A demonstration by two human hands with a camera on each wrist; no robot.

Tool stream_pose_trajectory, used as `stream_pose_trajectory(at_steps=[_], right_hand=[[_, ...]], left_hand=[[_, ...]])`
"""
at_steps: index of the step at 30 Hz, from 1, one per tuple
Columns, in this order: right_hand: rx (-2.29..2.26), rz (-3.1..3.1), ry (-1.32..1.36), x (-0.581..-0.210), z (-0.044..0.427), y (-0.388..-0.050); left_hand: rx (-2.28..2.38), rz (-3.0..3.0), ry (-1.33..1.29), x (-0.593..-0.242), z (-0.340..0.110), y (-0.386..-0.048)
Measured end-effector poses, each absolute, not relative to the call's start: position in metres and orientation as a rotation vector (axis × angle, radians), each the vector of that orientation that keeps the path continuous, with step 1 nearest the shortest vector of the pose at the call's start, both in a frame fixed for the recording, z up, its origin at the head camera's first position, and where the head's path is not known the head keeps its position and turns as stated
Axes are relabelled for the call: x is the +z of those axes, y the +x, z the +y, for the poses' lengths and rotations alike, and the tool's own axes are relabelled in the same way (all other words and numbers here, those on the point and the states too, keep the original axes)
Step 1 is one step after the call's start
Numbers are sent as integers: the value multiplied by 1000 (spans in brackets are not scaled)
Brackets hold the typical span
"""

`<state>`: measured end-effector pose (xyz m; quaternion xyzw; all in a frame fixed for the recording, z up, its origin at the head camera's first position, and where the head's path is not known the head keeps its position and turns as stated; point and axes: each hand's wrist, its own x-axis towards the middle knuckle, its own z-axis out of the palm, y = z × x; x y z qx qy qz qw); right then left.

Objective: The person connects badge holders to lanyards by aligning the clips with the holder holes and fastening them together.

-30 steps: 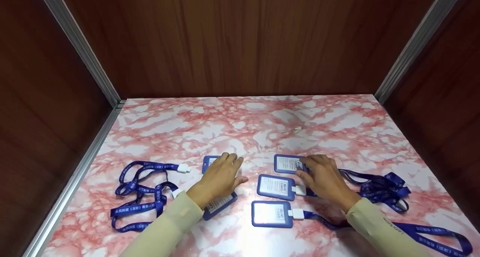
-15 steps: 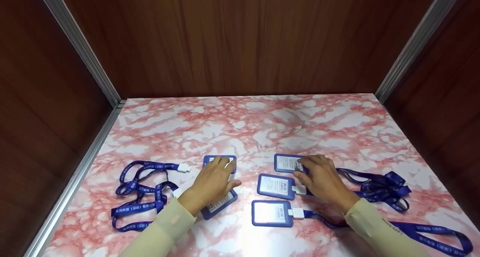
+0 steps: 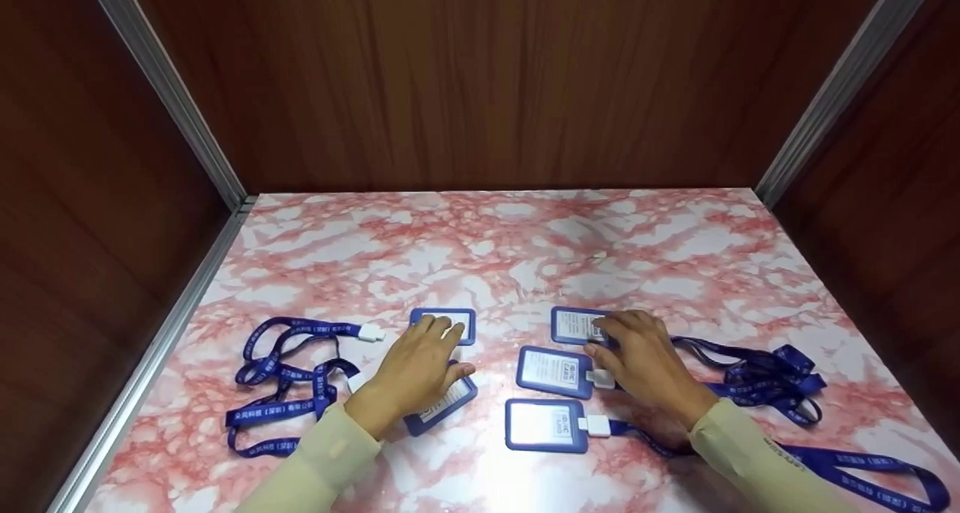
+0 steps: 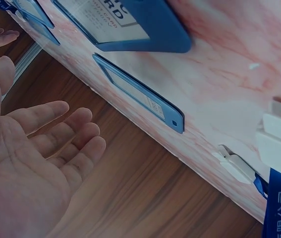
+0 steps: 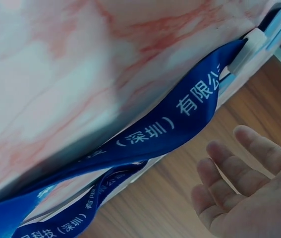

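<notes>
The desk [image 3: 510, 258] is covered with a marbled surface, in which red and white are mixed. Behind it, a back panel [image 3: 495, 78] of dark brown wood grain is placed. The two sides are closed by a left panel [image 3: 90, 235] and a right panel [image 3: 870, 183], also brown. The corners are joined by a left metal post [image 3: 165, 85] and a right metal post [image 3: 840, 89]. Along the left edge, a metal rail [image 3: 159, 355] is seen.

The left sleeve [image 3: 319, 453], lower left in the frame, and the right sleeve [image 3: 742, 445], lower right, are pale yellowish beige, the latter bearing dark lettering [image 3: 784, 454], apparently Latin but blurred.
</notes>
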<state>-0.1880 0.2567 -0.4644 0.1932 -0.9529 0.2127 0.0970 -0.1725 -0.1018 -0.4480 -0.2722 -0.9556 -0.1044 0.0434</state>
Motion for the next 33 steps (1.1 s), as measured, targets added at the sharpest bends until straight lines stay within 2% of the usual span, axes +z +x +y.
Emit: stream_pose_trajectory(at_steps=[33], right_hand=[[614,-2726,725,-464,243,-186]], left_hand=[[-347,-2944,-724,-447,-129,-157]])
